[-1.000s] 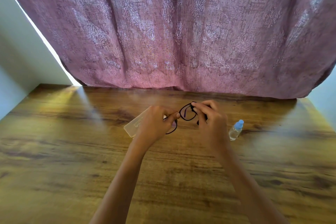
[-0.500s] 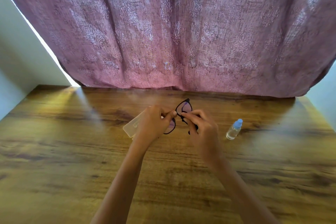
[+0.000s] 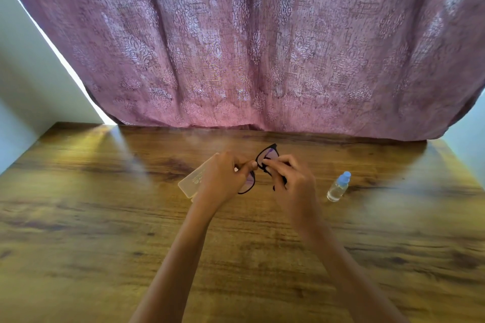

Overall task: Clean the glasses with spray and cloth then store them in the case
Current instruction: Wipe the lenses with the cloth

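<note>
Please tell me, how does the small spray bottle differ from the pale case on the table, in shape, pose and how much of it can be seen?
The spray bottle is a small, round, clear container with a blue cap; the case is flat, long and pale beige. The spray bottle stands upright, while the case lies flat on its broad side. The spray bottle is in full view beside the right hand; the case is partly hidden behind the left hand. Both rest untouched on the wooden table.
</note>
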{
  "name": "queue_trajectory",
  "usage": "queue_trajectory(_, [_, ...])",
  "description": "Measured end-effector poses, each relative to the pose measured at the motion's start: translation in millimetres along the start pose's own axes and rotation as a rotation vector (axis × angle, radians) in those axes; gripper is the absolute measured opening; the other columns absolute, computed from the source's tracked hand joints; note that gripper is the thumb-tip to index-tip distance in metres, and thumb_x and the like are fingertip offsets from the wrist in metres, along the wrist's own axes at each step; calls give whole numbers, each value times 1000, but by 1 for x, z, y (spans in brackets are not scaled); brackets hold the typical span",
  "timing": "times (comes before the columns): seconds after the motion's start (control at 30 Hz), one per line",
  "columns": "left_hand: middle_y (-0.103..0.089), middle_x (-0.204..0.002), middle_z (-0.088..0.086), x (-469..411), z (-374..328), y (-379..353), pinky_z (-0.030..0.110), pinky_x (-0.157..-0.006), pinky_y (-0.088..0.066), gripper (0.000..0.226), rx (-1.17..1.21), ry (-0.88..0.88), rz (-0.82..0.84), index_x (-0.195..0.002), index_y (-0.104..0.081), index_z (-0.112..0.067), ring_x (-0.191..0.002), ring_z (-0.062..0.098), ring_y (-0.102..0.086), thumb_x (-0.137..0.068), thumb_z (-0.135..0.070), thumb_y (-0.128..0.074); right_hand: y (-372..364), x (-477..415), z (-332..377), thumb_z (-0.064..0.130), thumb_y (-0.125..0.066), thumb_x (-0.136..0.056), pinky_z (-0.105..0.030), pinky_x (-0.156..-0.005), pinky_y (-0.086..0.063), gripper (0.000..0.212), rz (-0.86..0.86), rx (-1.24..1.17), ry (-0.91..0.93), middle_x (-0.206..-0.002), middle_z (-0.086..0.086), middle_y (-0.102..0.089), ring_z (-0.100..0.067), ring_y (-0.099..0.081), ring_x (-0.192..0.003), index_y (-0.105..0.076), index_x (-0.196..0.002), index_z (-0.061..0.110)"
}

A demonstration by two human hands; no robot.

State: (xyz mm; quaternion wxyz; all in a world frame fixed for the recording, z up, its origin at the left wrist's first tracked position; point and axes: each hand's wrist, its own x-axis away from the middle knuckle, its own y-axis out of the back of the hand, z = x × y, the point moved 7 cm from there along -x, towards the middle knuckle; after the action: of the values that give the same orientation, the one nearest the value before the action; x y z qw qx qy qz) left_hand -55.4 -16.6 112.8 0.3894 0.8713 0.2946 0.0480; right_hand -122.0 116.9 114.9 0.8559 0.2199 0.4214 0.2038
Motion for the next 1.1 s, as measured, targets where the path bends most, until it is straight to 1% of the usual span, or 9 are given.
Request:
queue_trajectory(0.13, [-71,-74,13,-1,2,-2,44,-62,-48,28,16,-7,-8,-76,-73,-9,-68,31,-62,-89,-32,-60,12,-8,-12,-2,-67,-83,-2,-69,-36,20,-71,4,-56,-86,-3,-62,-5,-51,-72,-72,-102,2])
queue_trajectory(0.27, [-71,-76,15,-2,1,-4,43,-62,-47,31,22,-14,3,-77,-71,-6,-68,32,-60,-89,-32,-60,15,-12,-20,-4,-66,-84,-3,-67,-38,19,-104,-6,-77,-85,-3,-62,1,-48,-71,-72,-101,1])
queue_trajectory(0.37, [-70,-72,13,-2,-1,-4,42,-61,-46,29,18,-15,9,-75,-72,-7,-67,31,-59,-89,-29,-60,9,-9,-9,-1,-67,-83,-8,-69,-40,18,-90,-14,-23,-85,-3,-63,-7,-53,-73,-72,-101,2])
queue_trajectory(0.47, [-71,-70,8,-1,-4,-5,43,-60,-47,24,20,-26,10,-77,-74,-12,-65,27,-61,-89,-27,-61,0,-5,1,3,-69,-84,-20,-70,-48,19,-68,-40,27,-88,-4,-63,-18,-60,-77,-72,-102,2])
queue_trajectory(0.67, [-72,-75,8,0,-5,2,34,-57,-44,20,12,-6,7,-81,-75,-15,-63,25,-60,-90,-23,-60,-3,-9,5,7,-69,-84,-26,-68,-51,18,-63,-56,43,-88,-3,-64,-19,-61,-78,-73,-101,4])
queue_trajectory(0.83, [-71,-73,14,-1,0,5,45,-62,-49,22,51,5,-11,-78,-74,-11,-71,34,-63,-90,-25,-61,-3,-7,1,13,-64,-87,-33,-62,-51,18,-25,-67,96,-85,-5,-63,-19,-60,-73,-73,-100,4])
queue_trajectory(0.9, [-71,-76,15,-2,1,4,45,-63,-48,24,56,12,-7,-76,-73,-10,-73,35,-63,-89,-26,-61,0,-6,-4,12,-65,-87,-32,-62,-51,18,-10,-58,98,-85,-5,-63,-19,-60,-72,-73,-100,4])
queue_trajectory(1.03, [-72,-79,15,-3,3,2,44,-65,-48,25,57,33,4,-75,-72,-9,-76,35,-64,-89,-26,-61,9,-11,-17,3,-70,-83,-18,-65,-45,17,-22,-23,30,-85,-5,-64,-14,-59,-69,-73,-100,2])
queue_trajectory(1.1, [-71,-78,16,-3,2,1,43,-66,-48,26,63,41,2,-75,-72,-7,-76,34,-64,-89,-26,-62,13,-14,-23,1,-70,-83,-18,-63,-46,17,-44,-22,-1,-85,-5,-64,-12,-57,-67,-73,-100,2])
